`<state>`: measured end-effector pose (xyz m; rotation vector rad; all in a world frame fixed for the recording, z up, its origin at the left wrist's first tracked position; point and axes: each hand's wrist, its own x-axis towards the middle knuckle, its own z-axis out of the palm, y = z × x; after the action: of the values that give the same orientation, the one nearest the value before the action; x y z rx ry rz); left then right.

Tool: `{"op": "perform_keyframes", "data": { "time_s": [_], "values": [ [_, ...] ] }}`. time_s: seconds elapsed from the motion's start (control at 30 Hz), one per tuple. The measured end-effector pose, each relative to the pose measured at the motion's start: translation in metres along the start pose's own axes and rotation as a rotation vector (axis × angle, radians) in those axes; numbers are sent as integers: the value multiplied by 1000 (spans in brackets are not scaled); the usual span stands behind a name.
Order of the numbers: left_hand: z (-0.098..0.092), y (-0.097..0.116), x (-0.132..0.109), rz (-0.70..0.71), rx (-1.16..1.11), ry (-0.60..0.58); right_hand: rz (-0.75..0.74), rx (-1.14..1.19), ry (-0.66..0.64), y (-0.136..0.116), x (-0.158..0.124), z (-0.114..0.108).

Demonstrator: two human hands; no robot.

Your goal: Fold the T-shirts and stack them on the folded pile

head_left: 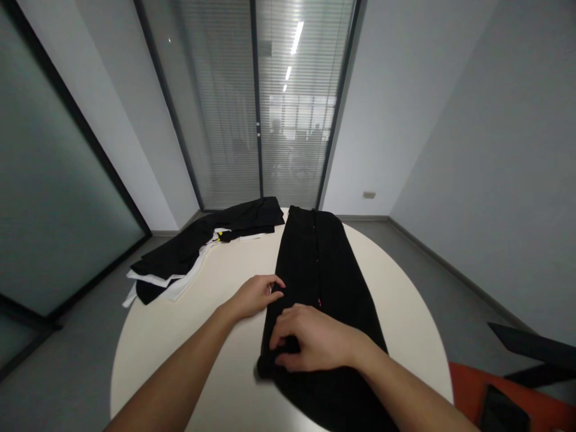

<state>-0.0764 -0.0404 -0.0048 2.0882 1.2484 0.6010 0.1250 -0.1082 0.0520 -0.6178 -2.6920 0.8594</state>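
Note:
A long black garment (333,264) lies lengthwise on the round cream table (216,378), with a line and small reddish spots down its middle. My left hand (256,294) is at the garment's left edge, thumb and forefinger apart, with no cloth visibly held between them. Closer to me, my right hand (315,336) has its fingers and thumb curled around dark cloth near the garment's lower left corner. That corner looks bunched and slightly blurred. My right forearm covers part of the garment's near end.
A pile of black and white clothes (180,252) lies at the table's far left, partly over the edge. An orange-red chair (468,390) with a dark armrest (531,348) stands at the lower right. Glass panels with blinds (225,108) rise behind the table.

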Motion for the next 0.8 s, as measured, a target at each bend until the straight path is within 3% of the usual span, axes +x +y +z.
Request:
{"op": "perform_keyframes", "data": {
  "time_s": [0.2,0.3,0.43,0.53,0.63,0.8],
  "values": [
    [0,9,-2,28,15,89,-37,205,287,19,-26,-38],
    [-6,28,-12,195,77,167,-15,203,391,25,-33,-45],
    [-6,52,-25,463,1,30,13,300,480,42,-34,-44],
    [-1,58,-28,414,-11,14,93,474,477,54,-34,-41],
    [-3,52,-26,305,-136,-14,170,725,358,55,-38,-39],
    [-21,40,-25,143,-536,-439,170,995,-261,41,-40,-36]
  ]
}}
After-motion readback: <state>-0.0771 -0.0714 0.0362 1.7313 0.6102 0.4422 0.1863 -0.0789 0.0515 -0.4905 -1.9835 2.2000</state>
